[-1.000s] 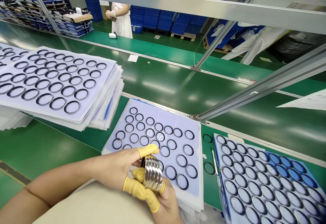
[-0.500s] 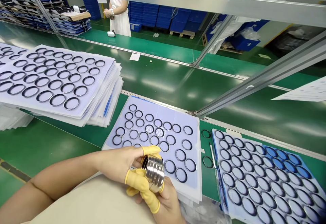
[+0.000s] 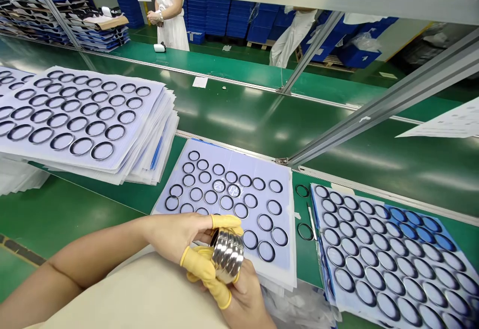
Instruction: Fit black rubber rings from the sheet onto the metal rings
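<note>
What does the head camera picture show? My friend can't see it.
The left hand and right hand, fingertips in yellow covers, hold a stack of shiny metal rings over a white sheet dotted with black rings on a green bench.

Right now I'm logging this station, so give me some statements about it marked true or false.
1. Both the left hand and right hand hold the metal rings. True.
2. The finger cots are blue. False: they are yellow.
3. The left pile is one sheet. False: it is many stacked sheets.
4. Two loose rings lie between the middle sheet and the right sheet. True.
</note>
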A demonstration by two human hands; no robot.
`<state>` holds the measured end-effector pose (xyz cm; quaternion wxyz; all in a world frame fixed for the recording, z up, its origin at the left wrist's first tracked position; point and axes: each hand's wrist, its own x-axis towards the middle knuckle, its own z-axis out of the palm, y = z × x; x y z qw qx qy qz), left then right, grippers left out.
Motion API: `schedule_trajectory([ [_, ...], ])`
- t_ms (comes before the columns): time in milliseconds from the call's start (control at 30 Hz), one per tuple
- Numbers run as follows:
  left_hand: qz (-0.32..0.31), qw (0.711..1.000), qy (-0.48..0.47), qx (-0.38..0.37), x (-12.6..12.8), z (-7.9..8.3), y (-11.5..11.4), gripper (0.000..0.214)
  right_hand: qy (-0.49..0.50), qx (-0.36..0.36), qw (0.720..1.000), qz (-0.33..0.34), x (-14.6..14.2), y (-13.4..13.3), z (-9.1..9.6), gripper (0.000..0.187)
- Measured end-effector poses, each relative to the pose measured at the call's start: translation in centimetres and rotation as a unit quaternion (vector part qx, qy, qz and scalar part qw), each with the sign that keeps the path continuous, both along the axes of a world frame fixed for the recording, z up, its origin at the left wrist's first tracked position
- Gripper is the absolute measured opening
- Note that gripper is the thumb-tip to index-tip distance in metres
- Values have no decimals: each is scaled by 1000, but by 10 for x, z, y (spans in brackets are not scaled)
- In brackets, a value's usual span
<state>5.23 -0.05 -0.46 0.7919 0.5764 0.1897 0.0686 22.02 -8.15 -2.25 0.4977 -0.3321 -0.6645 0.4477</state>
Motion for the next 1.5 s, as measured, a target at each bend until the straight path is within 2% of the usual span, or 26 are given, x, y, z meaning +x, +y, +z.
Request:
schedule_trajectory([
  [133, -12, 1000, 9, -18, 3, -1, 4, 98, -1, -11, 1000, -8, 1, -1, -1, 27],
  [333, -13, 998, 42, -34, 8, -1, 8, 102, 12, -66, 998, 8, 3, -2, -4, 30],
  [567, -16, 998, 40, -48, 11, -3, 11, 99, -1, -61, 998, -12, 5, -1, -5, 38],
  [733, -21, 998, 36, -51, 12, -4, 12, 99, 18, -54, 998, -16, 4, 0, -4, 36],
  [867, -14, 999, 49, -5, 13, 0, 12, 98, 25, -26, 999, -23, 4, 2, -4, 28],
  [1000, -8, 995, 62, 73, 13, 15, 12, 88, 19, 9, 999, -32, 5, 2, -9, 23],
  [1100, 45, 978, 99, 178, 6, 25, 13, 83, 6, 36, 998, -45, 7, -1, -17, 17],
  [1167, 105, 967, 100, 210, 1, 25, 12, 69, -15, 51, 997, -58, 9, -4, -24, 16],
  [1233, 127, 975, 91, 159, -3, 23, 12, 49, -47, 73, 994, -69, 11, -7, -30, 24],
  [1267, 114, 984, 86, 108, -4, 21, 12, 42, -68, 89, 991, -75, 12, -8, -31, 26],
  [1333, 49, 995, 82, -12, -4, 18, 13, 37, -111, 137, 980, -89, 14, -8, -32, 28],
  [1400, -21, 991, 71, -109, -2, 17, 15, 37, -143, 190, 965, -107, 15, -7, -31, 26],
  [1500, -100, 977, 42, -181, 3, 19, 18, 37, -166, 240, 947, -132, 17, -3, -27, 23],
])
